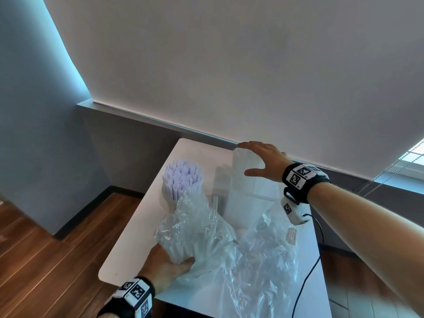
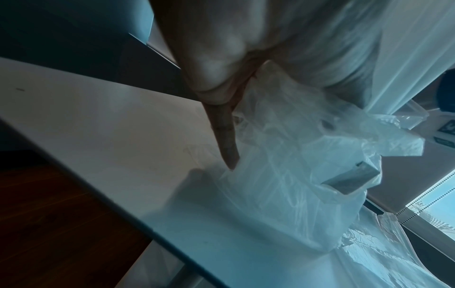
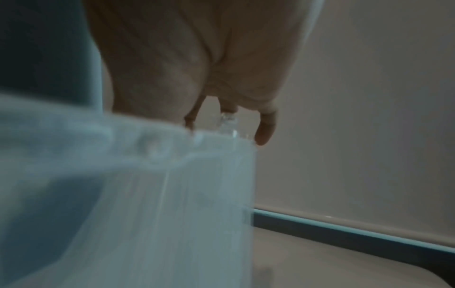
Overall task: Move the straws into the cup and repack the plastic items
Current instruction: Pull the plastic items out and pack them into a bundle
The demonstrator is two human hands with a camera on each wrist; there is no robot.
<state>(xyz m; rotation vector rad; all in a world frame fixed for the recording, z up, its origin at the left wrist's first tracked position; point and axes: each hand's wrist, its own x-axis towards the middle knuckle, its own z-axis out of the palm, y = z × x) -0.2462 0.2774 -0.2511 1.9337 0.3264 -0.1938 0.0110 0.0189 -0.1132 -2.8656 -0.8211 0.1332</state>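
Note:
A thick bundle of pale lilac straws [image 1: 182, 177] stands tilted on the white table [image 1: 137, 226], its lower half wrapped in a crumpled clear bag [image 1: 195, 221]. My left hand [image 1: 169, 265] grips the bundle's base through the bag; in the left wrist view one finger [image 2: 226, 140] lies along the clear bag [image 2: 283, 175]. A tall translucent cup [image 1: 247, 182] stands at the back of the table. My right hand [image 1: 263, 160] is spread over its top, fingers resting on the rim. The right wrist view shows fingertips [image 3: 264, 134] hanging over the far rim of the cup [image 3: 172, 194].
More crumpled clear plastic [image 1: 263, 260] covers the table's near right part, with a small label card [image 1: 291, 235] and a black cable [image 1: 307, 271] beside it. The table's left edge drops to a wood floor [image 1: 46, 249]. A wall and roller blind stand close behind.

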